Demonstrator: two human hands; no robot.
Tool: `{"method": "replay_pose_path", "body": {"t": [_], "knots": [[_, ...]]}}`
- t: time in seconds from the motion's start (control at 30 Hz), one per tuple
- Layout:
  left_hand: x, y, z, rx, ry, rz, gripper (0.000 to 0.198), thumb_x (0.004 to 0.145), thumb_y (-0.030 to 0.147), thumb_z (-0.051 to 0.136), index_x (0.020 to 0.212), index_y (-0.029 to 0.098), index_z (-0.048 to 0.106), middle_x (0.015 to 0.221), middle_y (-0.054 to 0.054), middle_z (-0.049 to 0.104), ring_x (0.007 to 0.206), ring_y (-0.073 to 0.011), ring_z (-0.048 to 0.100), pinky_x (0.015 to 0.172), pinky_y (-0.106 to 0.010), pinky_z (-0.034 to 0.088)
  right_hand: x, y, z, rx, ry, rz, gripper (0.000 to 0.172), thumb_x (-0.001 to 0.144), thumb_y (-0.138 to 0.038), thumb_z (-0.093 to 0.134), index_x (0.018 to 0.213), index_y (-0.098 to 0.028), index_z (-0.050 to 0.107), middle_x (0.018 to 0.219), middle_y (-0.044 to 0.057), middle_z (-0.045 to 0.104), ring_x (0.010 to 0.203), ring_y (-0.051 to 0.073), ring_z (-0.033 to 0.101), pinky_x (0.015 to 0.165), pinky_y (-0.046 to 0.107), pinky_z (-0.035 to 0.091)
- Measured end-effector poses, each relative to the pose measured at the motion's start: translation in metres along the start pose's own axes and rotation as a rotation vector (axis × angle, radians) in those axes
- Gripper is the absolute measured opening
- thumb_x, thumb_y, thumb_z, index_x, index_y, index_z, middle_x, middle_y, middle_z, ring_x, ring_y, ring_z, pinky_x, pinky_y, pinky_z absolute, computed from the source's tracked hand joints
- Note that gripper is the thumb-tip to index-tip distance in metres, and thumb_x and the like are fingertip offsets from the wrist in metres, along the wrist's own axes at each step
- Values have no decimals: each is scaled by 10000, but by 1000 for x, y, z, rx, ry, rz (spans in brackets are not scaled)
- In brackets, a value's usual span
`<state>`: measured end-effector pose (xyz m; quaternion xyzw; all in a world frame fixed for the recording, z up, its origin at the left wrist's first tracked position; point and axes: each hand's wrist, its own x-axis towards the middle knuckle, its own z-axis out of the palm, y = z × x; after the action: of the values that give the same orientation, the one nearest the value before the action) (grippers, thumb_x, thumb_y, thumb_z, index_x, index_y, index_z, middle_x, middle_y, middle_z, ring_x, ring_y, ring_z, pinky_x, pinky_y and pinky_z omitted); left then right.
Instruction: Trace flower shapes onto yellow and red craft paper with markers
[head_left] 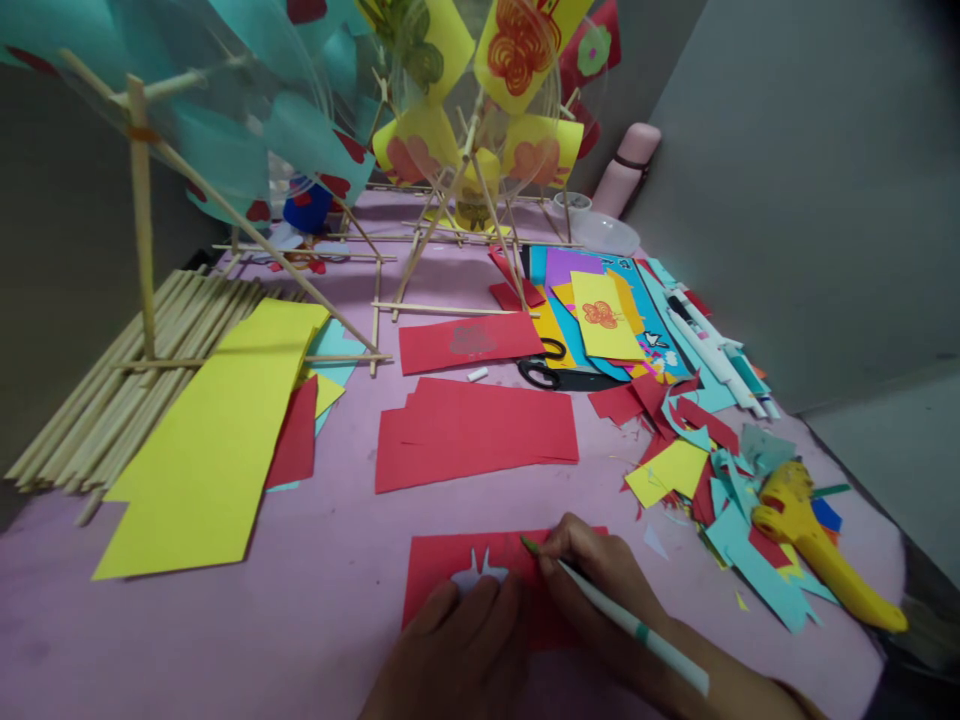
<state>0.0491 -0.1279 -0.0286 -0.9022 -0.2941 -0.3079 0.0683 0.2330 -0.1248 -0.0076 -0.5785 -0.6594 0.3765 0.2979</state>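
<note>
My left hand [469, 640] presses a pale paper cut-out [480, 578] with two thin prongs onto a red paper strip [435, 555]. Its fingers lie close together and cover most of the cut-out. In my right hand [592, 570] is a white marker pen [637, 630] with a green tip, pinched near that tip. The tip is at the strip's upper part, just right of the cut-out; whether it touches cannot be made out. Beyond both hands lie several stacked red strips [480, 430] and another red strip with a dark butterfly drawing [469, 342].
Yellow strips [210, 440] and wooden sticks [127, 380] lie left. Stick-framed wheels with paper blades [517, 60] stand behind. Black-handled scissors [540, 374], paper scraps [675, 470], a yellow glue gun [825, 550] and markers [720, 360] lie right. A pink bottle [626, 170] rests against the wall.
</note>
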Motion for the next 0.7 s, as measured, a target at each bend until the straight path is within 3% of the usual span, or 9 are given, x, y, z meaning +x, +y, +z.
{"method": "replay_pose_path", "body": {"t": [0.13,0.33,0.53,0.7], "knots": [[2,0,-4,-19,-61,-9,363,981,195,295,874,221,641,975,10,662,908,-150,542,853,-294,358,0,0,0,-24,6,-4,130,811,-193,440,684,-224,432,501,-67,441,423,97,424,429,195,279],[2,0,0,-18,40,-3,392,975,175,270,832,210,633,919,2,663,860,-153,542,827,-297,355,1,1,1,-4,-16,-6,126,802,-179,438,686,-226,421,489,-73,456,400,88,430,416,185,272],[3,1,-10,-36,-135,-27,333,972,181,317,920,210,645,978,3,674,919,-156,555,857,-296,369,0,0,0,-13,-40,-3,122,783,-181,452,677,-228,416,502,-60,511,416,98,481,424,189,298],[2,0,-9,-47,-126,-34,369,982,198,292,871,229,642,971,13,675,921,-156,550,867,-297,365,1,-2,-3,-32,-80,-10,135,799,-212,445,669,-232,414,495,-59,512,422,101,483,421,194,302]]}}
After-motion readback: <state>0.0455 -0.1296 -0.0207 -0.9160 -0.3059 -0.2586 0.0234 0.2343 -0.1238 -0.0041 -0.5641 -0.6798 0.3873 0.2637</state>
